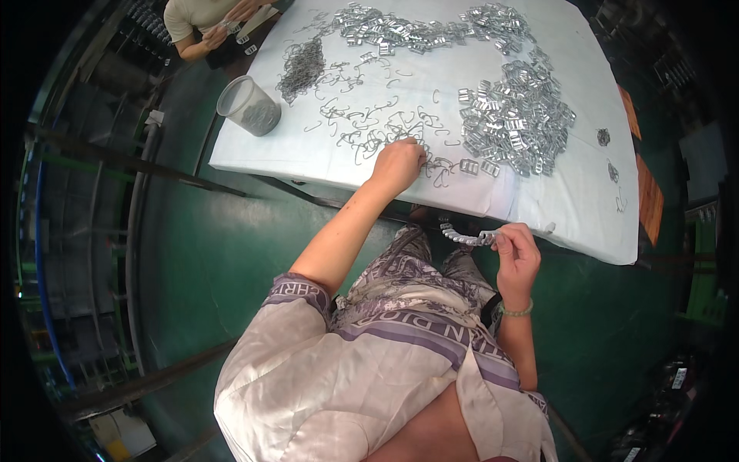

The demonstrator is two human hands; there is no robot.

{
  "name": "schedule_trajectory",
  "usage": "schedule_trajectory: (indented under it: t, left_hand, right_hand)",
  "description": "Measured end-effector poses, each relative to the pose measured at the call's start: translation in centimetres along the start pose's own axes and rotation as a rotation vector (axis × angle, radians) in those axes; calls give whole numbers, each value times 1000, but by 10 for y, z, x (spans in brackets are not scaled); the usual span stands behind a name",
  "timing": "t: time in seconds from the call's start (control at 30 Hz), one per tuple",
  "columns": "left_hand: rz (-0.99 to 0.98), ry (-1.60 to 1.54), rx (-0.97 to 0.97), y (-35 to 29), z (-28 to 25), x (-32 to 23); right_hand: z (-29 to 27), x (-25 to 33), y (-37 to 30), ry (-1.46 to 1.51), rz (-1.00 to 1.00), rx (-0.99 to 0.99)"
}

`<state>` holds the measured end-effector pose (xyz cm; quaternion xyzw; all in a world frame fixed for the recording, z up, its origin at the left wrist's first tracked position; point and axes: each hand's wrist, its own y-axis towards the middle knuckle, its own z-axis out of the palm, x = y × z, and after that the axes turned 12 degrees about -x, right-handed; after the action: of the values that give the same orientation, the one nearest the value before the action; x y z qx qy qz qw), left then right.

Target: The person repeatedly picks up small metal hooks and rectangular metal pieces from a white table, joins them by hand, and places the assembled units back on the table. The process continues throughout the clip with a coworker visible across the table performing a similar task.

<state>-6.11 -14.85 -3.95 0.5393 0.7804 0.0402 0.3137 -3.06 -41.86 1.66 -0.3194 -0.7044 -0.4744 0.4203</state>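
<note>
My left hand (pixel 399 164) reaches over the table's near edge into a loose scatter of bent wire hooks (pixel 369 142). Its fingers are curled together at the hooks, and whatever they may hold is hidden. Just past the table edge, my right hand (pixel 517 254) pinches one end of a strip of linked metal clips (pixel 462 238), which curves away to the left in the air. Two loose slotted metal clips (pixel 469 166) lie right of my left hand. Beyond them spreads a large heap of the same shiny clips (pixel 517 115).
A pale cloth covers the table (pixel 285 154). A clear plastic tub (pixel 251 108) stands tilted at its left edge. Farther back are a dense pile of hooks (pixel 303 68) and more clips (pixel 400 32). At the far left, another person's hands (pixel 223 29) hold small metal pieces.
</note>
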Motion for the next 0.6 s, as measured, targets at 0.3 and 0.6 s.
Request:
schedule_trajectory:
  t: [0.3, 0.6]
  left_hand:
    - [198, 281, 172, 17, 3, -12]
    - [159, 195, 180, 22, 0, 13]
  right_hand:
    - [-1, 0, -1, 7, 19, -12]
    - [-2, 1, -3, -8, -1, 8]
